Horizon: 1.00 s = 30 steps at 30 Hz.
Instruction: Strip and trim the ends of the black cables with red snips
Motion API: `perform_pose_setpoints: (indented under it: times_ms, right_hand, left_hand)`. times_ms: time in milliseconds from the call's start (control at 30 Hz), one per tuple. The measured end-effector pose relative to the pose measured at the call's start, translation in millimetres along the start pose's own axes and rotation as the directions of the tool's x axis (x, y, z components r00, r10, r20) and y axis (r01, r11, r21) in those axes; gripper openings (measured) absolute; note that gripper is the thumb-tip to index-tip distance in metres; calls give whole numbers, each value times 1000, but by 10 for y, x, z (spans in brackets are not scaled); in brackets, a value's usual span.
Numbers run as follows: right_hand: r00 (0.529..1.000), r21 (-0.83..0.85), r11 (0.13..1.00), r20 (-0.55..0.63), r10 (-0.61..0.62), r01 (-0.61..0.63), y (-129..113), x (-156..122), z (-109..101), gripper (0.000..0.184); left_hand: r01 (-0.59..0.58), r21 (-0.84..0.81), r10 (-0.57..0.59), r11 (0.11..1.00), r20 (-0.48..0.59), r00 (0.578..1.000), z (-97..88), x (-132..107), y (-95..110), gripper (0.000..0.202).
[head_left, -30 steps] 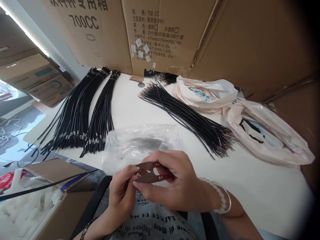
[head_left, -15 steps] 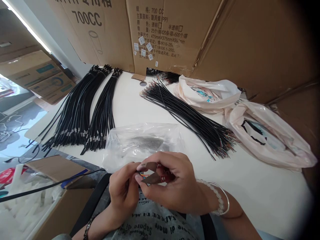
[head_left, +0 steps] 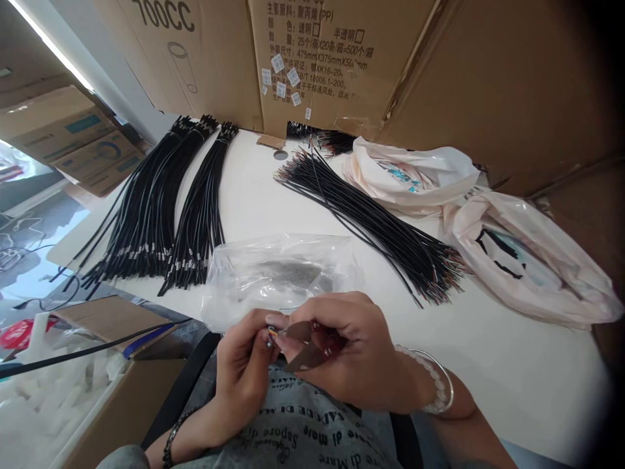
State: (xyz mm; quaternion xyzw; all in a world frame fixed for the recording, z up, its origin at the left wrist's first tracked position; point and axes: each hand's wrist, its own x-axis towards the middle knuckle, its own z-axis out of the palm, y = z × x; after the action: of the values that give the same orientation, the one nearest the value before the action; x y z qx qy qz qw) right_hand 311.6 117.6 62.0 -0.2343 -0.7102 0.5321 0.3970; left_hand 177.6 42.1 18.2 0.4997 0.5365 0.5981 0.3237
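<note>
Both my hands meet at lower centre, above my lap. My left hand [head_left: 244, 371] is closed, thumb and forefinger pinching a cable end at short coloured wires [head_left: 272, 332]. My right hand [head_left: 356, 352] is curled around red-handled snips [head_left: 308, 357], blades parted; its thumb and forefinger reach in to the same wires. Whether they grip them I cannot tell.

Step in hand, in my judgement: sorting or separating the wire ends by fingertip, the snips kept in the palm meanwhile. The next move calls for a firm left pinch and blades clear of my fingertips.

A black cable [head_left: 97, 348] crosses the lower left towards my left hand; its join with the wires is hidden.

Containers. On the bench [head_left: 254, 195], just beyond my hands, lies a clear plastic bag [head_left: 229, 260]; its greyish contents cannot be identified. At right of frame, a pale bag [head_left: 439, 163] shows small blue pieces [head_left: 413, 182]; a second pale bag [head_left: 576, 267], nearer, holds clear plastic and something dark-edged. At lower left, an open carton [head_left: 141, 391] contains whitish translucent pieces [head_left: 58, 404]. At upper centre, the large carton [head_left: 219, 71] has a gap at its base, with further dark cables [head_left: 336, 141] showing through.
</note>
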Motion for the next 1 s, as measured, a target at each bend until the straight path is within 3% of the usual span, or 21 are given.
perform_pose_setpoints:
  times_ms: [367, 633, 700, 800, 900, 1000]
  right_hand:
    - [992, 75, 989, 11, 127, -127, -21, 35, 23, 22]
    - [991, 115, 984, 45, 130, -134, -12, 67, 0, 21]
    - [976, 178, 963, 105, 188, -205, -16, 104, -45, 18]
    - [920, 245, 895, 226, 321, -373, -5, 152, -167, 14]
    - [869, 173, 870, 287, 403, -461, 27, 148, -296, 26]
    - [835, 56, 862, 285, 471, -505, 58, 104, -370, 26]
  left_hand:
    - [64, -28, -64, 998, -16, 998, -51, -100, -151, 20]
    - [146, -147, -148, 978, 0, 989, -4, -71, -129, 26]
    - [192, -202, -190, 960, 30, 981, -5, -59, -92, 29]
    - [283, -294, -256, 913, 127, 958, -40, -54, -35, 29]
    - [389, -376, -304, 841, 267, 915, -89, -67, -16, 28]
    - [465, -451, -324, 761, 356, 876, -105, -82, -53, 29]
